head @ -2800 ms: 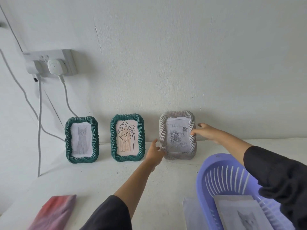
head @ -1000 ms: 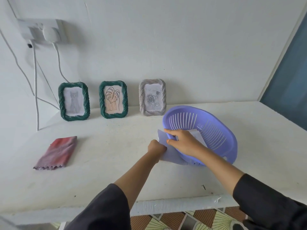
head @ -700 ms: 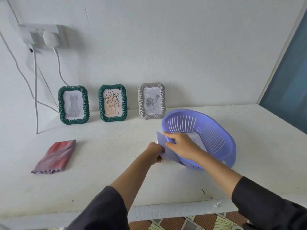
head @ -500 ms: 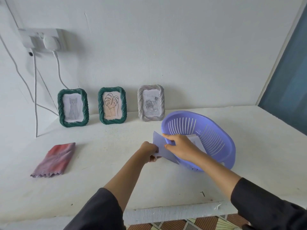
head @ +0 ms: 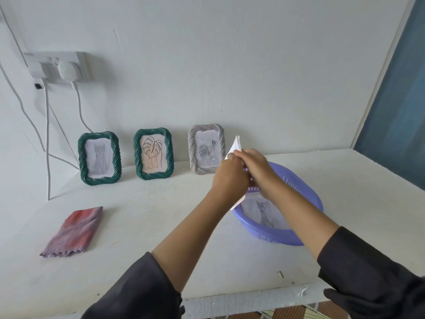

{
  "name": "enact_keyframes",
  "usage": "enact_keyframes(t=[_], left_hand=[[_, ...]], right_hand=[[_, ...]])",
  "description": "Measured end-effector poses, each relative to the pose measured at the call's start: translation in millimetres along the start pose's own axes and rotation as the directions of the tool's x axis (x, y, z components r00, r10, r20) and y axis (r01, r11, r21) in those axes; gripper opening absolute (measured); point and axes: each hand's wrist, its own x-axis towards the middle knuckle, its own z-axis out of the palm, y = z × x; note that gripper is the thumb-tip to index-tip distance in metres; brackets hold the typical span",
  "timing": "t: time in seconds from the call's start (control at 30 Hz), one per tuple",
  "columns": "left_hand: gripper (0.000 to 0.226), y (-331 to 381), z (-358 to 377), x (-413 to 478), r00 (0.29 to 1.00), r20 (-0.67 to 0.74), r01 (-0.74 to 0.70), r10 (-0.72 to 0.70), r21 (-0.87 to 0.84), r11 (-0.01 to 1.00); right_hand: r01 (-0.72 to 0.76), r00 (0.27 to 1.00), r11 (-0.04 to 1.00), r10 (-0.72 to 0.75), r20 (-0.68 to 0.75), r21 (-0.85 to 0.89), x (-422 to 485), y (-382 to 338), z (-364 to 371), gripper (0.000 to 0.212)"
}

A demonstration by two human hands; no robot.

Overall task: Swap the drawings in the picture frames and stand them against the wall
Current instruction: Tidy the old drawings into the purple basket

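Observation:
Three picture frames lean against the wall: a green frame with a cat drawing, a green frame with a leaf drawing and a grey frame with a rose drawing. My left hand and my right hand together hold a stack of white sheets raised on edge above the purple basket. A loose cat drawing lies inside the basket.
A folded red and purple cloth lies on the white table at the left. A wall socket with white cables hangs at the upper left. The table's front edge runs near my sleeves. A dark blue panel stands at right.
Both hands left the grey frame, came to the basket, took hold of the sheets at its rim and lifted them upright. The basket now sits flat with the cat drawing showing.

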Motion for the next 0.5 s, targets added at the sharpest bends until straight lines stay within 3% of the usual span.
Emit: enact_keyframes(t=[0.17, 0.27, 0.33, 0.5], left_hand=[[0.046, 5, 1, 4, 0.97, 0.237, 0.12, -0.062, -0.24, 0.963], [0.031, -18, 5, 13, 0.982, 0.102, 0.178, -0.159, -0.215, 0.96], [0.033, -38, 12, 16, 0.96, 0.064, 0.279, -0.272, -0.199, 0.939], [0.049, -64, 31, 18, 0.882, 0.267, 0.463, -0.387, -0.351, 0.814]], right_hand=[[-0.036, 0.976, 0.994, 0.013, -0.215, -0.106, 22, 11, -32, 0.024], [-0.204, 0.957, 0.965, 0.161, -0.24, -0.167, 33, 25, -53, 0.024], [-0.331, 0.933, 0.924, 0.29, -0.213, -0.19, 32, 35, -61, 0.026], [-0.515, 0.857, 0.752, 0.461, -0.23, -0.411, 29, 62, -68, 0.038]])
